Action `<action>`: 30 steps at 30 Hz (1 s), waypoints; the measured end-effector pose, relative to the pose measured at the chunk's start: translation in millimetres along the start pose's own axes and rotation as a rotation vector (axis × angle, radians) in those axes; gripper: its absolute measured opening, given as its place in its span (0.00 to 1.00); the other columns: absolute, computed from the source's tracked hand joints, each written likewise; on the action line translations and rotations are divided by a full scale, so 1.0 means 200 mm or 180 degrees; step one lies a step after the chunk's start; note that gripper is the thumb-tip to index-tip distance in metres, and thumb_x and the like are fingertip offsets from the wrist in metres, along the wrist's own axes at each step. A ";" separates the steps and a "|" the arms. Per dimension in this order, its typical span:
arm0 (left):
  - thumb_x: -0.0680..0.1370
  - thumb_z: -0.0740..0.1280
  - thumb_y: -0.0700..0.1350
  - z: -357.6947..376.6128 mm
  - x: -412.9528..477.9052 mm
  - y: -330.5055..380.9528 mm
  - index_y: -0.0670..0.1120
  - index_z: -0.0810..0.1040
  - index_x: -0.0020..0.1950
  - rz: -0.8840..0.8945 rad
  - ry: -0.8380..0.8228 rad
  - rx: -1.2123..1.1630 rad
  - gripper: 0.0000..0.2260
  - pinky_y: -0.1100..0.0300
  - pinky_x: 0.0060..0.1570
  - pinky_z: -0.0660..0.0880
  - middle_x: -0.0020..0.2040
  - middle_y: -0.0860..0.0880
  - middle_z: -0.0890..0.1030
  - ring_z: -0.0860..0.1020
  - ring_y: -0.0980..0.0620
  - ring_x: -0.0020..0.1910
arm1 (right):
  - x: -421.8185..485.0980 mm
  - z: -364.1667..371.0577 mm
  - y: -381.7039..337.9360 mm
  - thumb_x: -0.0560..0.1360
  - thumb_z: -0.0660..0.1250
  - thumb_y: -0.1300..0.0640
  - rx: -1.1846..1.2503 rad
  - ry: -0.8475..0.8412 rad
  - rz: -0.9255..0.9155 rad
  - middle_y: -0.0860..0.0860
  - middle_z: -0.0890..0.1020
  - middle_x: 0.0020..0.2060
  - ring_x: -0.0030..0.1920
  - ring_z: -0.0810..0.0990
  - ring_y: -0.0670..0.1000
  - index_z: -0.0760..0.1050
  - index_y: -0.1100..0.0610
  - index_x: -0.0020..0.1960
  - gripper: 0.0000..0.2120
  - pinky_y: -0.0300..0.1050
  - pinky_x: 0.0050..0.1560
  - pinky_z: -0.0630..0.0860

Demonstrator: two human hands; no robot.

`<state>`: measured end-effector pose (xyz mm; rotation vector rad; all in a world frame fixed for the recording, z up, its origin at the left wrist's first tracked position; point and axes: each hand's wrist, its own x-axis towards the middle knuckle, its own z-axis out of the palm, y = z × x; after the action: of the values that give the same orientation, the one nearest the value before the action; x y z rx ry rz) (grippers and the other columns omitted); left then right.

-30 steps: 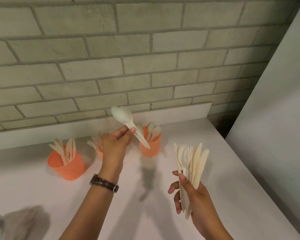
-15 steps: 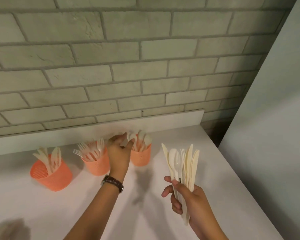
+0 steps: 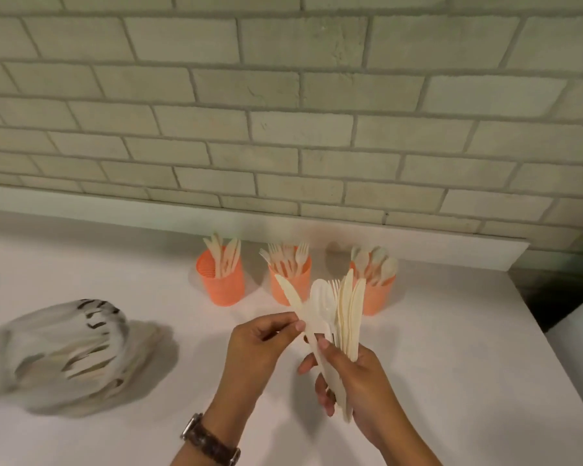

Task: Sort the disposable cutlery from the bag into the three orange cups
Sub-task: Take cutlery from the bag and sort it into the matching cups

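Note:
Three orange cups stand in a row near the wall: the left cup (image 3: 221, 284) holds knives, the middle cup (image 3: 288, 284) holds forks, and the right cup (image 3: 377, 297) holds spoons. My right hand (image 3: 360, 381) grips a fanned bunch of pale cutlery (image 3: 337, 314) upright in front of the cups. My left hand (image 3: 260, 351) reaches into the bunch, and its thumb and fingers pinch a white spoon (image 3: 320, 304) by the handle. A clear plastic bag (image 3: 71, 354) with more cutlery lies at the left.
The white counter (image 3: 451, 364) ends at its right edge, with a dark gap and a grey panel (image 3: 579, 324) beyond. A brick wall (image 3: 283, 112) rises behind a low white upstand at the back.
My left hand dropped a spoon into the right cup, then came back to the bunch and took hold of another spoon. The view swung left and down, bringing the bag into sight.

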<state>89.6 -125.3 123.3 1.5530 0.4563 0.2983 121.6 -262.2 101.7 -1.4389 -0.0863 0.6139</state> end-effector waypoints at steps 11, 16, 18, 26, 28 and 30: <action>0.72 0.71 0.44 -0.52 0.59 0.06 0.43 0.83 0.48 0.0715 0.1940 0.0703 0.07 0.79 0.35 0.69 0.42 0.50 0.83 0.77 0.67 0.33 | 0.05 0.09 0.09 0.79 0.60 0.56 -0.0080 -0.0147 0.0122 0.57 0.83 0.34 0.16 0.64 0.50 0.78 0.57 0.51 0.09 0.36 0.22 0.59; 0.74 0.70 0.44 -0.50 0.77 -0.12 0.40 0.81 0.56 0.0111 0.1527 0.1105 0.13 0.64 0.50 0.70 0.54 0.43 0.83 0.80 0.47 0.54 | 0.05 0.10 0.09 0.79 0.60 0.56 -0.0010 -0.0074 0.0142 0.57 0.82 0.33 0.16 0.63 0.50 0.79 0.58 0.49 0.10 0.35 0.22 0.60; 0.73 0.69 0.43 -0.48 0.76 -0.16 0.41 0.78 0.60 0.0003 0.1427 0.1229 0.16 0.62 0.54 0.68 0.59 0.43 0.80 0.78 0.46 0.58 | 0.05 0.09 0.09 0.79 0.60 0.57 0.0052 -0.0042 0.0163 0.58 0.82 0.33 0.16 0.63 0.49 0.79 0.59 0.50 0.10 0.35 0.22 0.59; 0.73 0.69 0.50 -0.11 0.26 -0.07 0.52 0.83 0.45 -0.0119 -0.0081 0.0710 0.04 0.73 0.30 0.69 0.38 0.56 0.81 0.72 0.61 0.28 | 0.03 0.03 0.03 0.76 0.62 0.63 0.0883 -0.0230 0.0226 0.63 0.79 0.33 0.18 0.63 0.49 0.78 0.67 0.52 0.11 0.35 0.21 0.59; 0.72 0.70 0.48 -0.04 0.14 -0.06 0.51 0.84 0.45 -0.0307 -0.0606 0.0481 0.05 0.71 0.34 0.70 0.35 0.56 0.83 0.75 0.65 0.29 | 0.02 0.02 0.02 0.77 0.58 0.63 0.0925 -0.0243 0.0186 0.64 0.79 0.33 0.18 0.63 0.50 0.79 0.67 0.50 0.12 0.35 0.22 0.59; 0.71 0.72 0.45 0.02 0.09 -0.07 0.47 0.85 0.43 -0.0395 -0.0846 0.0280 0.04 0.70 0.37 0.70 0.37 0.52 0.85 0.80 0.63 0.34 | 0.00 0.00 0.01 0.77 0.57 0.64 0.0820 -0.0244 0.0150 0.66 0.79 0.34 0.18 0.63 0.51 0.79 0.67 0.45 0.13 0.36 0.23 0.60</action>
<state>104.9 -120.3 107.5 1.6150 0.3584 -0.0252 120.6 -262.2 99.0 -1.1711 -0.0322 0.6930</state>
